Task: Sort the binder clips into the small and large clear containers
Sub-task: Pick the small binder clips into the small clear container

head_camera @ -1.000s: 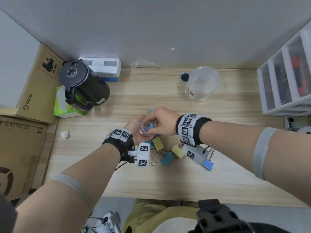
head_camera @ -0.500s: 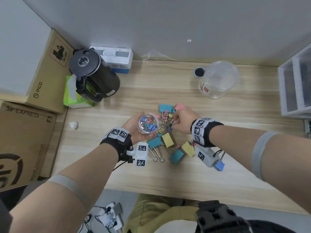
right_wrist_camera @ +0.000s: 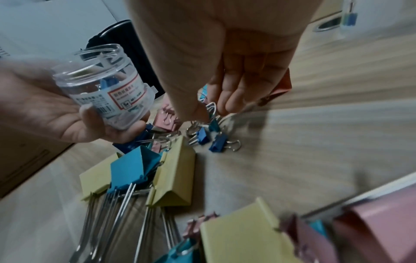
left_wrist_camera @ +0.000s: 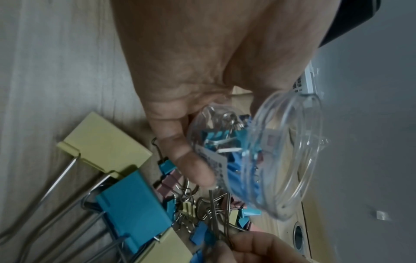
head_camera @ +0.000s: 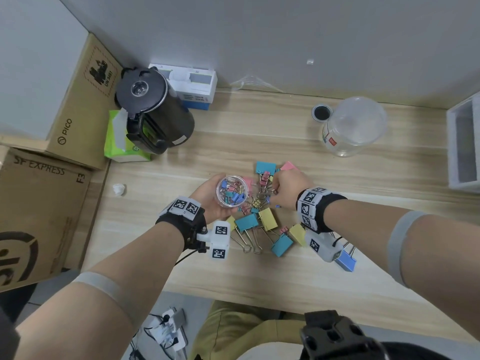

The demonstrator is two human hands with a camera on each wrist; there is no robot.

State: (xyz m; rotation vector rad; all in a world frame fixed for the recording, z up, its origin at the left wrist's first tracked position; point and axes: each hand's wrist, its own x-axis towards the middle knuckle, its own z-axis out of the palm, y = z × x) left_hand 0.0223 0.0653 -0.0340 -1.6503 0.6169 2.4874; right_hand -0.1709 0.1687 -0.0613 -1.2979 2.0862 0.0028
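Leftmost, cardboard boxes [head_camera: 65, 120] stand off the surface's [head_camera: 363, 276] edge, with a black kettle [head_camera: 153, 110] and a green tissue pack [head_camera: 122, 144] just inside it. Left hand [head_camera: 210, 196] has its grip curled round the small clear container [head_camera: 232, 190], thumb and fingers wrapped on the labelled wall; container is held tilted above the surface, mouth open, part filled with small clips in blue, pink and yellow. Under and right of it, the binder clip pile [head_camera: 262, 216] lies mid-surface: large yellow and teal ones nearest the person, small ones tangled behind them, one blue large clip [head_camera: 346, 261] off to the right under the wrist. Right hand [head_camera: 288, 188] is down on the far side of the pile, thumb and fingertips [right_wrist_camera: 227, 105] pinching the wire handle of a small teal clip [right_wrist_camera: 213, 122]. Large clear container [head_camera: 353, 126] stands at far right rear, well apart from the pile, holding no clips that I can see, beside a white drawer unit [head_camera: 465, 144].
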